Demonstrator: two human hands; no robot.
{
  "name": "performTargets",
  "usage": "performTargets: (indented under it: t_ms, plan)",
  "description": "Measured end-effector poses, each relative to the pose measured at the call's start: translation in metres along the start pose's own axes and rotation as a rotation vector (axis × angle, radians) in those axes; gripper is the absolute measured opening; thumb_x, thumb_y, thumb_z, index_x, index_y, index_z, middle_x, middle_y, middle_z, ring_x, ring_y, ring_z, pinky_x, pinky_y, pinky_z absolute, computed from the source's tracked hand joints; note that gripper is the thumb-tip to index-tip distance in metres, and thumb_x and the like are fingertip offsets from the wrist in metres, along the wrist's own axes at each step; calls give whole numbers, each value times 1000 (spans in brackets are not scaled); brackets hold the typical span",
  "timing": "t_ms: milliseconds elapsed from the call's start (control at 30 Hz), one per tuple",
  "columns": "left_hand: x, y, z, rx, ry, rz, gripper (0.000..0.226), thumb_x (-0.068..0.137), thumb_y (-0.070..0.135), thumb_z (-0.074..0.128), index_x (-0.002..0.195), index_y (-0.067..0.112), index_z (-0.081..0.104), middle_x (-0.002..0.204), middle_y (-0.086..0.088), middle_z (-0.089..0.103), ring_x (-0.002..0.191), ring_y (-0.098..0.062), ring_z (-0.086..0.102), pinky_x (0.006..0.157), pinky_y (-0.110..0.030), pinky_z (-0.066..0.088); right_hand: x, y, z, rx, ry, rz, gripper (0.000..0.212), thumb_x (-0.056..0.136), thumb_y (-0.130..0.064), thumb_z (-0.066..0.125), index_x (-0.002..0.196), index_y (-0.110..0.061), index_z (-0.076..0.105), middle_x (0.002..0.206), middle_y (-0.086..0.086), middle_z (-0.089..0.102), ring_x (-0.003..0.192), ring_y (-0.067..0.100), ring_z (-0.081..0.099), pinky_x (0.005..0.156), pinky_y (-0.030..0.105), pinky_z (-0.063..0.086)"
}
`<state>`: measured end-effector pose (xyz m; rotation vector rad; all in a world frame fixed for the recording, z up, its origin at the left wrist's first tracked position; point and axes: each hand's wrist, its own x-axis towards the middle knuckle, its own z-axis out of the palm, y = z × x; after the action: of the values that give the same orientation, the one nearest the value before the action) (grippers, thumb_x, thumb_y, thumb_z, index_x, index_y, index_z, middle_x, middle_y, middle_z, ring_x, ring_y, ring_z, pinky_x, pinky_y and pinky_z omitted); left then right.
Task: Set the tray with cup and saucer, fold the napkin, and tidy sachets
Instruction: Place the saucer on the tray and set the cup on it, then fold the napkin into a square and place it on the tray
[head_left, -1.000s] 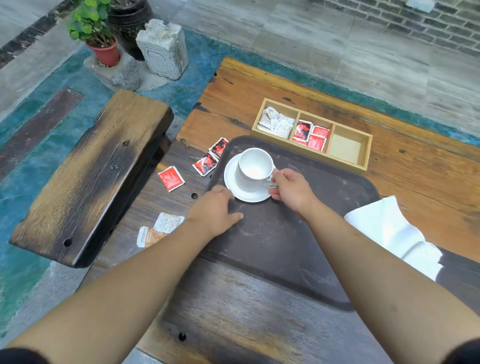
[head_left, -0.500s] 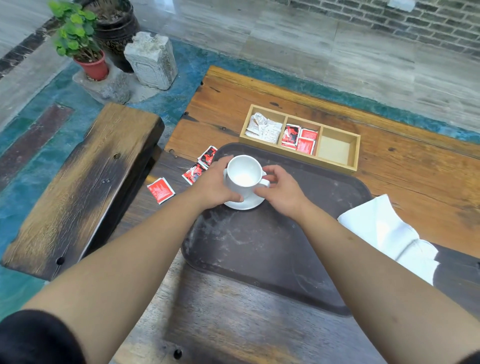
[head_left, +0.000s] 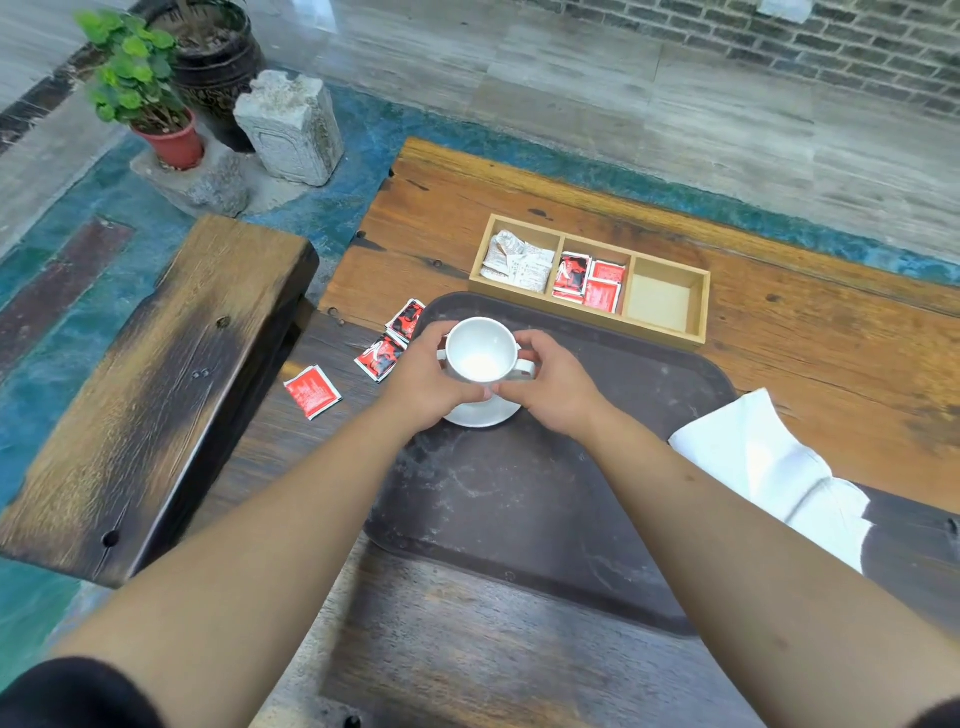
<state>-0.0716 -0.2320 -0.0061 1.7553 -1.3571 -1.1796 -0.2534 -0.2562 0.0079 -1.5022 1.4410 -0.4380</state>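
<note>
A white cup (head_left: 479, 349) stands on a white saucer (head_left: 480, 413) at the far left of the dark tray (head_left: 545, 499). My left hand (head_left: 423, 376) wraps the cup's left side. My right hand (head_left: 553, 384) grips its right side at the handle. A white napkin (head_left: 774, 462) lies crumpled off the tray's right edge. Three red sachets (head_left: 311, 391) lie loose on the table left of the tray. The wooden organizer box (head_left: 698, 306) behind the tray holds white sachets (head_left: 517, 262) and red sachets (head_left: 589, 280); its right compartment is empty.
A dark wooden bench (head_left: 156, 384) stands left of the table. A potted plant (head_left: 150, 98), a dark pot and a stone block (head_left: 291, 127) sit on the floor at the far left.
My left hand moved from the tray up to the cup's left side, so both hands now hold the cup. The view shifted forward slightly.
</note>
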Motion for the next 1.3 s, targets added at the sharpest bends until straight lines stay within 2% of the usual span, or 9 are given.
performTargets:
  t_ms: [167, 233, 633, 733, 833, 933, 1067, 1200, 1300]
  plan:
    - [-3, -5, 5, 15, 57, -22, 85, 58, 26, 94, 128, 29, 46, 129, 6, 53, 112, -16, 53, 83, -27, 41, -1, -3, 0, -55, -13, -19, 71, 72, -26, 83, 134, -27, 49, 132, -4, 60, 120, 17, 54, 100, 40, 48]
    - [-4, -7, 7, 17, 69, -15, 85, 58, 28, 94, 128, 30, 46, 130, 7, 52, 113, -17, 53, 80, -24, 40, -2, -3, 1, -64, -10, -22, 71, 72, -26, 83, 134, -28, 48, 133, -4, 59, 120, 18, 54, 100, 39, 48]
    - [-5, -5, 4, 71, 13, -55, 89, 61, 28, 92, 134, 30, 41, 134, 3, 50, 114, -15, 50, 87, -27, 37, -6, 2, -1, -84, -39, -19, 73, 76, -31, 79, 140, -30, 44, 136, -6, 56, 119, 19, 54, 99, 38, 48]
    - [-9, -4, -1, 116, -12, -105, 86, 64, 25, 90, 136, 26, 42, 127, 4, 52, 111, -17, 52, 83, -29, 39, -13, 8, -5, -120, -34, 1, 71, 80, -26, 75, 142, -29, 42, 142, -3, 52, 122, 21, 54, 103, 41, 48]
    - [-22, -5, -6, 198, -27, -181, 79, 68, 30, 88, 134, 24, 44, 116, 2, 56, 103, -21, 58, 84, -33, 46, -28, 16, -12, -125, -15, 7, 67, 82, -29, 74, 141, -31, 43, 143, -6, 51, 123, 18, 53, 100, 34, 46]
    - [-41, -8, -5, 285, -81, -236, 59, 71, 38, 84, 120, 26, 54, 105, 5, 64, 94, -19, 65, 86, -36, 53, -50, 27, -22, -101, 15, 25, 63, 83, -34, 72, 138, -35, 43, 143, -6, 50, 123, 15, 53, 94, 27, 43]
    - [-64, -5, 13, 374, -198, -174, 32, 74, 39, 81, 97, 29, 62, 95, 11, 66, 86, -10, 65, 72, -24, 46, -87, 49, -40, -196, 42, 49, 51, 86, -35, 68, 134, -32, 51, 136, -7, 54, 119, 11, 55, 90, 21, 40]
    - [-78, 14, 50, 449, -343, -38, 24, 78, 36, 78, 92, 30, 59, 90, 11, 64, 80, -11, 66, 78, -26, 50, -129, 77, -64, -313, 121, 81, 40, 88, -31, 66, 126, -24, 59, 128, -1, 59, 117, 16, 56, 95, 21, 39]
    - [-85, 33, 89, 528, -431, 103, 22, 80, 38, 74, 95, 31, 60, 89, 14, 63, 79, -9, 64, 80, -28, 50, -166, 98, -89, -391, 168, 158, 38, 89, -30, 64, 125, -20, 60, 127, 2, 60, 117, 20, 53, 99, 29, 43]
